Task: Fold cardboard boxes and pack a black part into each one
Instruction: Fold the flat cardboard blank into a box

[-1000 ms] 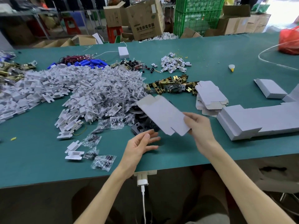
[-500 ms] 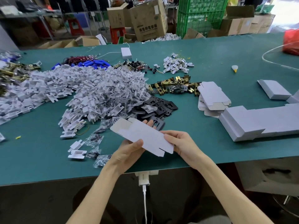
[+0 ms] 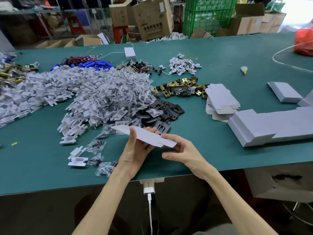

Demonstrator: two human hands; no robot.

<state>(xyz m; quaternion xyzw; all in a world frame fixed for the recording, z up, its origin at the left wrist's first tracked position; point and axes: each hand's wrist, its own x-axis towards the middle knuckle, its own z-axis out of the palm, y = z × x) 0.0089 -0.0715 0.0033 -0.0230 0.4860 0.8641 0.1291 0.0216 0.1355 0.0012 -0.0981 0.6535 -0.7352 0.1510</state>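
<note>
both hands hold one flat box blank (image 3: 149, 135) above the near edge of the desk (image 3: 220, 53), tilted so that it is seen nearly edge-on. left hand (image 3: 137, 150) grips it around the middle, thumb on the upper face and fingers curled underneath. right hand (image 3: 179, 148) takes the right end: index finger laid along the top edge, thumb reaching below. judgement: gripping the two sides this way lets the hands squeeze the flattened sleeve open into a tube; the fold is only starting, no box shape yet.

black parts (image 3: 162, 112), flat plates with cut-outs, lie in a loose heap just beyond the hands, within easy reach for the packing step. none is in a hand yet.

supply stack of flat blanks (image 3: 220, 99) sits to the right of the black heap, handy for the right hand. folded white boxes (image 3: 271, 124) are lined up in a row further right, probably finished stock kept out of the working zone.

left of centre, a large pile of white plastic inserts (image 3: 55, 92) and small clear bags of screws (image 3: 118, 97) spreads across the desk. brass latch parts (image 3: 181, 87) lie behind the black heap. whether these go into the box i cannot tell.
</note>
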